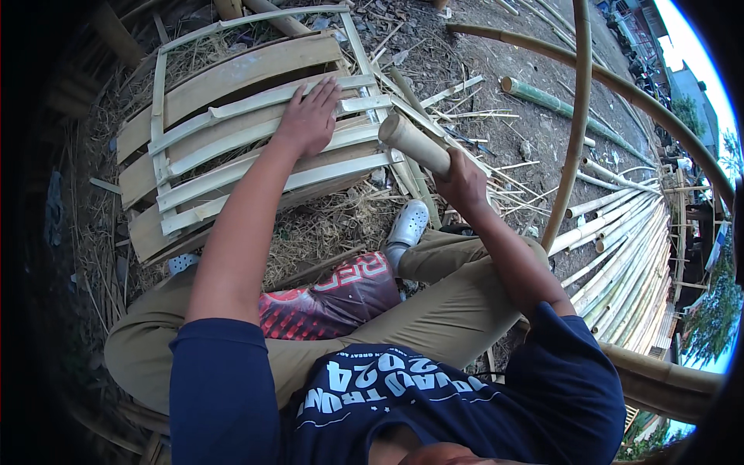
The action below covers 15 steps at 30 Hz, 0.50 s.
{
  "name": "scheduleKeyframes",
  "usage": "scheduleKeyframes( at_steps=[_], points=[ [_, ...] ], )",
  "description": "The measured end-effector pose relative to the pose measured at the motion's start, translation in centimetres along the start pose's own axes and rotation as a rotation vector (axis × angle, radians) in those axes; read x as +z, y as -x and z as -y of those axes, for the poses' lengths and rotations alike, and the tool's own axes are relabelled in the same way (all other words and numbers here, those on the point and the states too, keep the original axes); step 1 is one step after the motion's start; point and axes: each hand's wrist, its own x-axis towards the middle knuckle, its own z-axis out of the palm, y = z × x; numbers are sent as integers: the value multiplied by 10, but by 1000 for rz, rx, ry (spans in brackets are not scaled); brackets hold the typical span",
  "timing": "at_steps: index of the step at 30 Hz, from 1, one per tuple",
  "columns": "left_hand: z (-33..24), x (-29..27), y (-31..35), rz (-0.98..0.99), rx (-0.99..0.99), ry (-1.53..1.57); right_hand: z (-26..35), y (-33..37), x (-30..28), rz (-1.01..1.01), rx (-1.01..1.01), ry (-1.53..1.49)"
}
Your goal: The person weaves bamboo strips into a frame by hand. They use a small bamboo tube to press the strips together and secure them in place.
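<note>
In the head view, a pale slatted frame (158, 101) was seen lying on the straw-strewn ground (325, 221) in front of the seated person, with wide boards (248, 71) visible beneath its slats. The left hand (311, 116) was laid across the upper slats (186, 131), its fingers extended and slightly parted, with nothing grasped. By the right hand (463, 182) a thick bamboo cylinder (415, 143) was held, the fingers being closed around its nearer end; its blunt far end was presented beside the slats' right-hand ends, though whether contact was made could not be told. Split bamboo strips (457, 97) were scattered to the right, and a pale shoe (408, 225) was placed near the frame's lower right corner. It was judged that the left fingers could be struck if the cylinder were swung wide, that a thin slat could be split by an off-centre blow, and that the frame could be shifted if it were only lightly pressed.
</note>
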Motion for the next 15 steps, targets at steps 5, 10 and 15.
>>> scheduleKeyframes(
  at_steps=[5,10,15],
  points=[
    [3,1,1,23,-15,-10,-7,0,10,126,220,151],
    [-2,0,1,26,-4,-13,-4,-4,1,246,60,224],
    [0,-1,1,22,-9,-11,-11,-3,-5,-117,82,24]
  ],
)
